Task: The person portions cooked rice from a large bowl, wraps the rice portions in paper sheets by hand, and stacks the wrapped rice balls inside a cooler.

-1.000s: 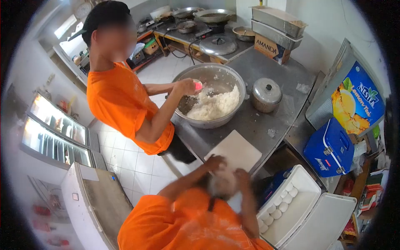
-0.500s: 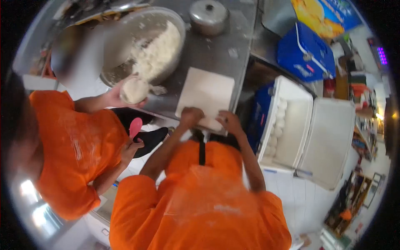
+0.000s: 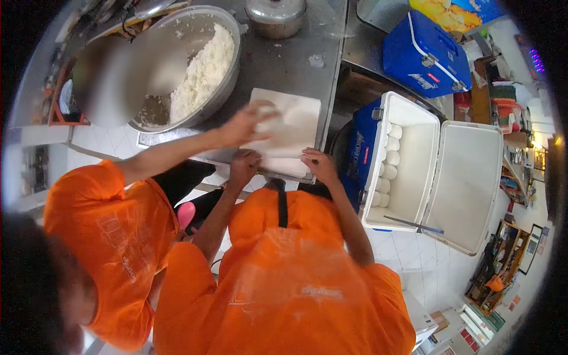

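Note:
Pale paper sheets [image 3: 296, 118] lie in a stack near the table's front edge. My left hand [image 3: 244, 165] has its fingers curled on the stack's lower left corner. At the lower right corner my right hand [image 3: 318, 164] pinches the paper edge. Over the upper left of the paper reaches a co-worker's hand [image 3: 242, 127], fingers spread around something pale and blurred. The co-worker's pink spoon [image 3: 186, 214] shows low beside my left forearm.
A large metal basin [image 3: 234, 74] holds white rice [image 3: 207, 71]. Behind the paper stands a lidded pot [image 3: 276, 16]. On the right, an open cooler [image 3: 414, 171] contains several white wrapped rounds [image 3: 389, 158], near a closed blue cooler [image 3: 423, 56]. A co-worker [image 3: 112, 236] is at my left.
The view has shifted slightly. The co-worker's hand has moved right from beside the basin to over the paper, and the spoon is lower. My hands remain at the paper's near edge.

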### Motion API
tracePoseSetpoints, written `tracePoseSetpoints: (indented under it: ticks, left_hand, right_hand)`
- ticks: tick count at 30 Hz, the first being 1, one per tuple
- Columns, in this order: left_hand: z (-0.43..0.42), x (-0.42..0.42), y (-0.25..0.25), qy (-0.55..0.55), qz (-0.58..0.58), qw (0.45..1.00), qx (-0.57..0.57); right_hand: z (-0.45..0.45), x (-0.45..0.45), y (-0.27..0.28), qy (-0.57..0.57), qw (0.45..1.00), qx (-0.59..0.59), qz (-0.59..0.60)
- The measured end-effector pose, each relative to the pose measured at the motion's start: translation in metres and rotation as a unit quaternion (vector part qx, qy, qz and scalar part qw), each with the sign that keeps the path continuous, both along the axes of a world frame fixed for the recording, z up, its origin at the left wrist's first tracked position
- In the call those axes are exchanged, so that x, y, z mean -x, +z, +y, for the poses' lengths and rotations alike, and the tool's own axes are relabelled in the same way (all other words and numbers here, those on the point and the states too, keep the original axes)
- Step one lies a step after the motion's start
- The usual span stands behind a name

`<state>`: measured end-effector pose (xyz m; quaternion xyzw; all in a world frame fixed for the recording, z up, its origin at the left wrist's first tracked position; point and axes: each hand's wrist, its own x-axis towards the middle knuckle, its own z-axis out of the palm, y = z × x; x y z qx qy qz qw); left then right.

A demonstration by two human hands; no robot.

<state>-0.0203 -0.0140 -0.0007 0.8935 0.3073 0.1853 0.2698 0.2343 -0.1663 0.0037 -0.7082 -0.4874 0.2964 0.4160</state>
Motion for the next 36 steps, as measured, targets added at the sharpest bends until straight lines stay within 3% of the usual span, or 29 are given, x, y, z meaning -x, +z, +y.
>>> tracePoseSetpoints:
  ticks: [2, 3, 5, 6, 8, 9, 11, 12, 13, 15, 17, 18, 19, 22, 23, 24, 25, 26, 27, 29, 30, 31, 32, 33, 34, 35, 36]
  left_hand:
    - [0.012, 0.015, -0.008, 0.055, -0.046, 0.996, 0.051]
    - [0.013, 0.014, 0.003, 0.056, -0.048, 0.996, 0.047]
    - [0.028, 0.002, 0.034, 0.122, -0.161, 0.972, 0.124]
    - [0.038, 0.000, 0.011, 0.170, -0.181, 0.946, 0.209]
    - [0.066, -0.017, -0.001, 0.184, -0.187, 0.889, 0.375]
    - [0.093, -0.012, -0.092, 0.097, -0.268, 0.875, 0.391]
    - [0.098, -0.026, -0.080, 0.136, -0.053, 0.967, 0.210]
    - [0.098, -0.034, -0.066, 0.152, 0.054, 0.980, 0.118]
    - [0.094, -0.040, -0.059, 0.149, 0.083, 0.979, 0.107]
    - [0.077, -0.029, -0.026, 0.082, 0.056, 0.977, 0.189]
    - [0.063, -0.015, -0.005, 0.010, 0.039, 0.957, 0.288]
    - [0.062, -0.010, -0.025, -0.028, -0.050, 0.963, 0.264]
    - [0.072, -0.013, -0.044, -0.029, -0.058, 0.964, 0.258]
    - [0.065, -0.026, -0.063, 0.180, -0.045, 0.913, 0.364]
    - [0.062, -0.029, -0.065, 0.192, -0.056, 0.918, 0.342]
    - [0.066, -0.032, -0.071, 0.204, -0.065, 0.923, 0.319]
    - [0.066, -0.043, -0.070, 0.247, -0.002, 0.930, 0.273]
    - [0.063, -0.051, -0.071, 0.278, 0.063, 0.932, 0.226]
    - [0.059, -0.058, -0.068, 0.306, 0.100, 0.931, 0.173]
    - [0.062, -0.065, -0.006, 0.314, 0.062, 0.947, -0.020]
    - [0.039, -0.074, 0.032, 0.274, 0.015, 0.958, -0.083]
    - [0.011, -0.078, 0.059, 0.225, -0.009, 0.967, -0.116]
    - [-0.006, -0.082, 0.051, 0.130, 0.024, 0.982, -0.139]
    - [-0.025, -0.087, 0.043, 0.030, 0.049, 0.986, -0.155]
    - [-0.040, -0.085, 0.038, 0.016, 0.051, 0.988, -0.142]
    - [-0.044, -0.085, 0.029, 0.013, 0.062, 0.991, -0.121]
    - [-0.042, -0.086, 0.030, 0.011, 0.073, 0.992, -0.102]
  right_hand:
    - [0.000, 0.000, 0.002, -0.011, 0.999, 0.010, 0.030]
    - [0.000, 0.001, 0.007, -0.010, 1.000, 0.006, 0.028]
    - [0.014, -0.006, 0.024, -0.052, 0.995, -0.044, 0.068]
    - [0.024, -0.012, 0.031, -0.044, 0.993, -0.062, 0.090]
    - [0.044, -0.020, 0.034, -0.115, 0.988, 0.029, 0.096]
    - [0.052, -0.031, 0.016, -0.105, 0.993, 0.053, 0.008]
    - [0.057, -0.037, -0.019, -0.096, 0.989, 0.108, -0.023]
    - [0.064, -0.040, -0.021, -0.090, 0.987, 0.130, 0.017]
    - [0.060, -0.043, -0.026, -0.088, 0.984, 0.136, 0.077]
    - [0.054, -0.050, -0.027, -0.095, 0.974, 0.123, 0.162]
    - [0.041, -0.080, -0.084, -0.028, 0.996, 0.049, 0.067]
    - [0.039, -0.074, -0.078, -0.065, 0.986, 0.029, 0.149]
    - [0.047, -0.076, -0.073, -0.063, 0.988, 0.024, 0.142]
    - [0.035, -0.059, -0.047, -0.088, 0.988, 0.054, 0.113]
    - [0.039, -0.036, -0.009, -0.132, 0.976, 0.058, 0.163]
    - [0.048, -0.024, 0.027, -0.108, 0.975, 0.139, 0.135]
    - [0.041, -0.031, 0.044, -0.085, 0.964, 0.225, 0.111]
    - [0.040, -0.067, -0.076, -0.026, 0.968, 0.199, 0.154]
    - [0.050, -0.065, -0.062, -0.042, 0.974, 0.192, 0.112]
    - [0.072, -0.034, 0.000, -0.096, 0.966, 0.235, 0.046]
    - [0.062, -0.020, 0.041, -0.146, 0.945, 0.293, 0.028]
    - [0.047, -0.055, -0.025, -0.060, 0.949, 0.295, 0.091]
    - [0.042, -0.046, -0.009, -0.095, 0.972, 0.135, 0.167]
    - [0.038, -0.052, -0.009, -0.118, 0.960, 0.144, 0.210]
    - [0.033, -0.047, 0.013, -0.215, 0.916, 0.133, 0.310]
    - [0.030, -0.051, 0.011, -0.218, 0.917, 0.129, 0.309]
    - [0.026, -0.053, 0.015, -0.176, 0.894, 0.266, 0.315]
